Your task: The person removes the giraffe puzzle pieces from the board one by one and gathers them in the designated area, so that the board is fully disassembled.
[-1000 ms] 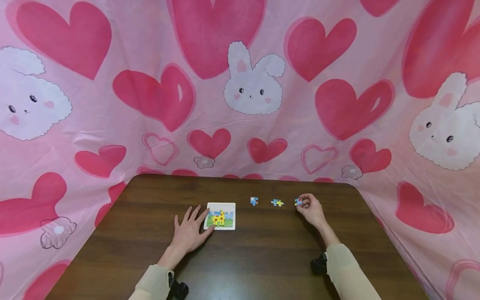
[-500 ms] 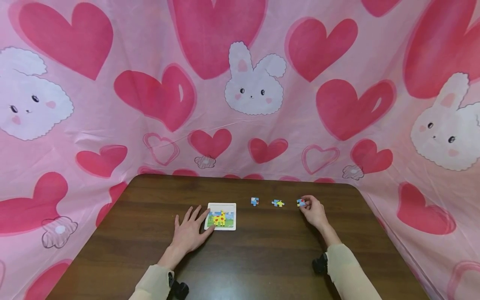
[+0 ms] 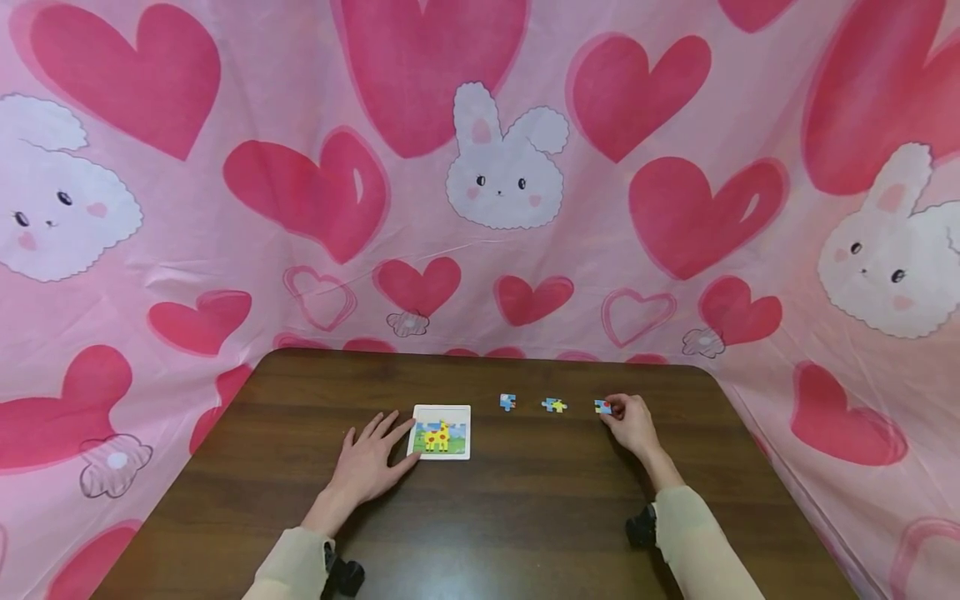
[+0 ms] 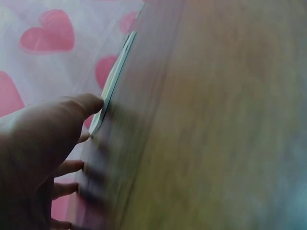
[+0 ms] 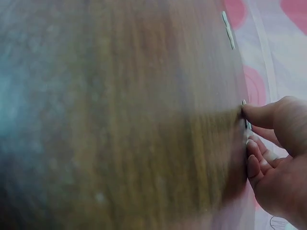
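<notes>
A white-framed puzzle board (image 3: 439,457) with a giraffe picture lies left of the table's middle. My left hand (image 3: 365,465) is spread flat beside it, fingertips and thumb at its left edge; in the left wrist view the thumb touches the edge of the board (image 4: 111,81). At the right, thumb and forefinger of my right hand (image 3: 632,423) pinch a blue puzzle piece (image 3: 602,407) with a red spot, low at the tabletop. Leftward from it lie a blue-and-yellow puzzle piece (image 3: 555,405) and another blue puzzle piece (image 3: 507,402), roughly in a row.
The dark brown wooden table (image 3: 495,517) ends at its back edge against a pink cloth (image 3: 360,225) printed with hearts and rabbits. The cloth also hangs along both sides. A small black device sits on each wrist.
My right hand has shifted the pinched puzzle piece slightly to the right and turned it a little. My left hand has drawn slightly left, its thumb now at the board's edge.
</notes>
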`<control>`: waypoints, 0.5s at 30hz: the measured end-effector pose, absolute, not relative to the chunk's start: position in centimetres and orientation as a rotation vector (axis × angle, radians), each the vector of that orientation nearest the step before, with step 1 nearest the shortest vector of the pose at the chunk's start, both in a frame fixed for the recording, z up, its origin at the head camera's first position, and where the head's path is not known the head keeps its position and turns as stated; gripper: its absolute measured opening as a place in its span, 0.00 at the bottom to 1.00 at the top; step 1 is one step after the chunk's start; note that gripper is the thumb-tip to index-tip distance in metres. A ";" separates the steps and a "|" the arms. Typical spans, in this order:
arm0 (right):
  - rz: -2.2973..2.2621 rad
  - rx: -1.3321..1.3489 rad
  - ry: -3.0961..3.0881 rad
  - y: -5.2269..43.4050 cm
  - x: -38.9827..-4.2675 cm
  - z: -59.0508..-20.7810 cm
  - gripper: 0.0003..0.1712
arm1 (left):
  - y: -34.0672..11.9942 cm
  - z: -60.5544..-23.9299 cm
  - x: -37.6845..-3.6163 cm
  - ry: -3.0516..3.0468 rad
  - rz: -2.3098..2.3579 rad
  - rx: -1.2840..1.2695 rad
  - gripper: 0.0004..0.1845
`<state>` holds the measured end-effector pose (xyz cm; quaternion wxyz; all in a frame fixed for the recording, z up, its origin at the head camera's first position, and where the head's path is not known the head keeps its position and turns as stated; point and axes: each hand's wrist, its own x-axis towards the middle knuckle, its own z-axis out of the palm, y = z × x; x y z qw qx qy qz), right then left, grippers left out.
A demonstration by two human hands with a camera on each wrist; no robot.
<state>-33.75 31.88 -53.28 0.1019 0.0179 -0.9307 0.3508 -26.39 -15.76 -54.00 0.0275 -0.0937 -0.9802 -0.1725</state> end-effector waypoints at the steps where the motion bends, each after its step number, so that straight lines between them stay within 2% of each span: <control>1: 1.040 0.046 -2.744 31.9 -33.7 -53.2 0.17 | -15.9 -54.0 -26.4 -3.023 -0.522 -0.299 0.37; 7: 1.113 0.000 -2.662 30.5 -33.6 -52.8 0.20 | -16.3 -53.9 -26.1 -3.017 -0.506 -0.319 0.36; 15: 1.291 0.204 -2.577 24.1 -33.4 -51.9 0.20 | -16.3 -53.9 -26.0 -3.003 -0.525 -0.325 0.36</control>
